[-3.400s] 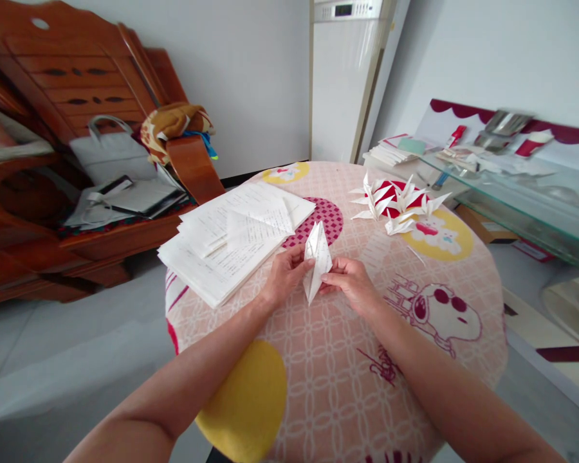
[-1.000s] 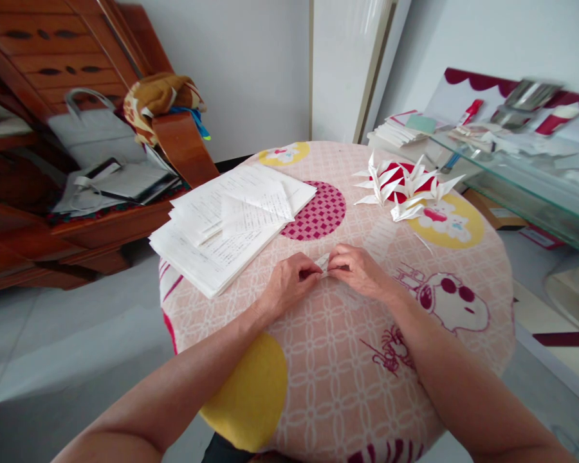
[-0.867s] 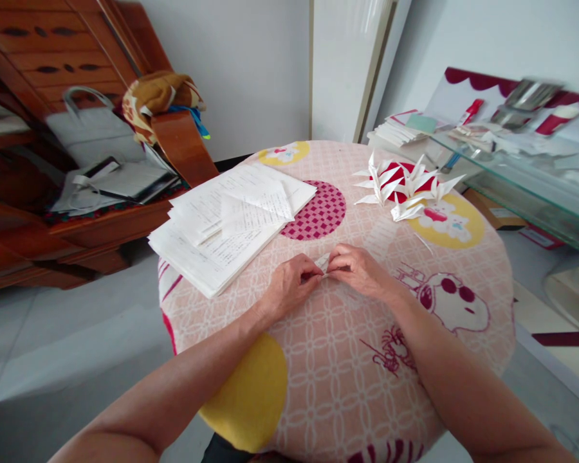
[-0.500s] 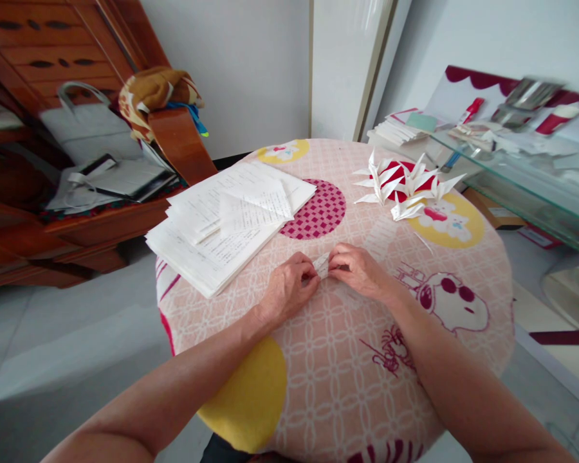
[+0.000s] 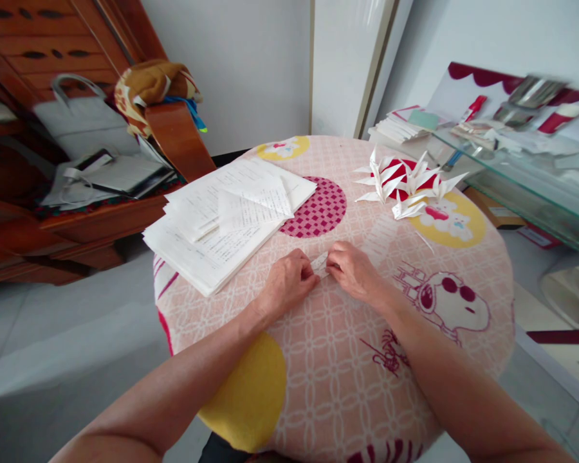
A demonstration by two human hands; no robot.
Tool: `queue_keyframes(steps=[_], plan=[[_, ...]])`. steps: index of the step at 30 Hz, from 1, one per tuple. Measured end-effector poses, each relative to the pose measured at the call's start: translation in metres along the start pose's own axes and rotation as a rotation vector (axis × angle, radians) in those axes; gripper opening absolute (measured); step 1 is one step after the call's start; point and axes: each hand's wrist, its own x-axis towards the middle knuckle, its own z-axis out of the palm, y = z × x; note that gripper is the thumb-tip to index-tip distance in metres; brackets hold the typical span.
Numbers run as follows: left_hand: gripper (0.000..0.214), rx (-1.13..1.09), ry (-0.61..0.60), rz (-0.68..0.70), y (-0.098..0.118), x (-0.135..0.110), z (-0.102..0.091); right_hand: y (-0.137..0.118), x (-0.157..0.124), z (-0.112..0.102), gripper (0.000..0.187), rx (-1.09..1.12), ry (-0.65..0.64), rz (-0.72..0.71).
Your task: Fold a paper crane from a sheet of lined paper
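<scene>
at a round table covered in pink, white-latticed cloth [image 5: 328, 360], a small folded piece of white, text-printed paper [image 5: 320, 265] lies between a person's two bare hands, most of it hidden by fingers. the left hand [image 5: 288, 281] pinches its left end between thumb and bent fingers; the right hand [image 5: 354, 270] grips the opposite end likewise, though exact fingertip contact is covered. whether the paper touches the cloth cannot be told.

about three seconds earlier the piece stood in plain view, a long pointed diamond; now it sits low, the hands closed in over it, knuckles up. since half a second ago only a slight shift of the fingers shows. the change suggests work on a small crease, the piece apparently unfinished beside the cluster of white, pointed-winged paper cranes [image 5: 413, 182] at the table's far right, unmoved, like the thick stack of white printed sheets [image 5: 236, 247] at left.
</scene>
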Motion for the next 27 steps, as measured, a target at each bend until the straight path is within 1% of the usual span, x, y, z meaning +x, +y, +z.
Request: queue_keyframes(steps=[10, 16, 19, 21, 22, 24, 25, 27], plan=[[0.019, 0.063, 0.016, -0.006, 0.000, 0.002, 0.001, -0.003, 0.001, 0.004, 0.020, -0.150, -0.042, -0.013], [0.020, 0.108, 0.012, -0.002, 0.000, 0.002, 0.003, -0.004, 0.001, 0.004, 0.021, -0.125, -0.025, 0.007], [0.017, 0.135, 0.039, 0.022, -0.002, 0.000, 0.006, -0.004, 0.001, 0.005, 0.023, -0.081, 0.000, 0.010], [0.007, 0.110, 0.075, 0.075, -0.005, -0.002, 0.007, -0.002, 0.002, 0.006, 0.025, -0.038, 0.019, 0.024], [0.005, 0.089, 0.087, 0.121, -0.007, -0.003, 0.007, 0.000, 0.003, 0.007, 0.025, -0.013, 0.027, 0.033], [0.020, 0.065, 0.082, 0.243, -0.010, -0.005, 0.007, 0.003, 0.004, 0.007, 0.026, 0.041, 0.039, 0.048], [0.023, 0.071, 0.072, 0.303, -0.012, -0.006, 0.008, 0.005, 0.005, 0.006, 0.026, 0.070, 0.043, 0.053], [0.020, 0.109, 0.051, 0.395, -0.015, -0.007, 0.008, 0.008, 0.006, 0.004, 0.026, 0.136, 0.039, 0.055]])
